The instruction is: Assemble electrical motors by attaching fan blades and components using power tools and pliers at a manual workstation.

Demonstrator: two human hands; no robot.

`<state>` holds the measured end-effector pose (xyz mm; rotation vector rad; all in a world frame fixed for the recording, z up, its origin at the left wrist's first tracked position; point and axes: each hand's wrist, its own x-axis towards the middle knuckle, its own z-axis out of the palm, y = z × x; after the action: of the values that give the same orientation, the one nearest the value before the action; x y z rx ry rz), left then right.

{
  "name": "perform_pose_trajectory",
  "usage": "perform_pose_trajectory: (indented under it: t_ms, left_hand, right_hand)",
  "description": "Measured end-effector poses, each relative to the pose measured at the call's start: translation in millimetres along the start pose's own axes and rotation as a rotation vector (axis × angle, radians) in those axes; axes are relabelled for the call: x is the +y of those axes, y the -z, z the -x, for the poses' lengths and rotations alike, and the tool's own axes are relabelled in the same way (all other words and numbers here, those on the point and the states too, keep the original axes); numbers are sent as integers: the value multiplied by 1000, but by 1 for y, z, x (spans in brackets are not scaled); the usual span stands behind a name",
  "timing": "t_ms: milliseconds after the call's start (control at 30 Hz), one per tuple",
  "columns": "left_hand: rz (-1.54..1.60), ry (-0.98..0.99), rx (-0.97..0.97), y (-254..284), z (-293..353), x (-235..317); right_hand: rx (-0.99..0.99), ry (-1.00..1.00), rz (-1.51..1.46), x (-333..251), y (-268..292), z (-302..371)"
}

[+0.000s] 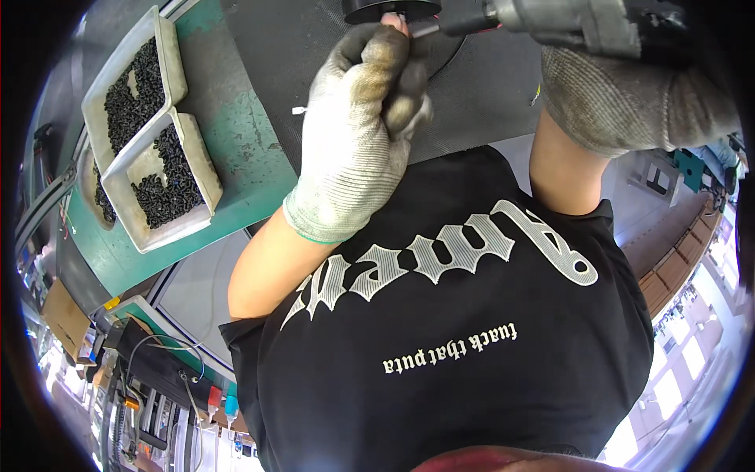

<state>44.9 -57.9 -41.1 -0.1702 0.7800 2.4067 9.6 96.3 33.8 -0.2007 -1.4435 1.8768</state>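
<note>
My left hand [358, 134], in a white knit glove dirtied dark at the fingers, is closed in a pinch at the top edge. One bare fingertip shows through the glove against the underside of a black round part [391, 9], which the frame cuts off. What the fingers pinch is hidden. My right hand [629, 102], in a greyish glove, is wrapped round a dark power screwdriver [570, 22] lying sideways. Its bit [425, 31] points left and ends beside my left fingertips, near the round part.
Two white trays [179, 67] of small black pieces, seemingly screws, sit at left on the green bench top [236, 134]. A black mat [275, 59] lies under my hands, with a small white connector [299, 111] and a thin black cable [450, 61]. Cardboard boxes [67, 315] stand lower left.
</note>
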Motion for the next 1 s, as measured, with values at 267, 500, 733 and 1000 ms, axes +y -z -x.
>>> perform_pose_trajectory:
  t_ms: [267, 500, 733, 1000]
  left_hand:
    - [130, 268, 78, 14, -7, -17]
    - [221, 258, 29, 34, -23, -22]
    - [108, 189, 14, 35, -23, -25]
    - [-94, 155, 8, 30, -24, -27]
  right_hand:
    - [-162, -254, -772, -2, 7, 2]
    - [-488, -251, -218, 23, 18, 20]
    - [-380, -166, -1249, 46, -9, 20]
    - [-330, -168, -179, 26, 21, 25]
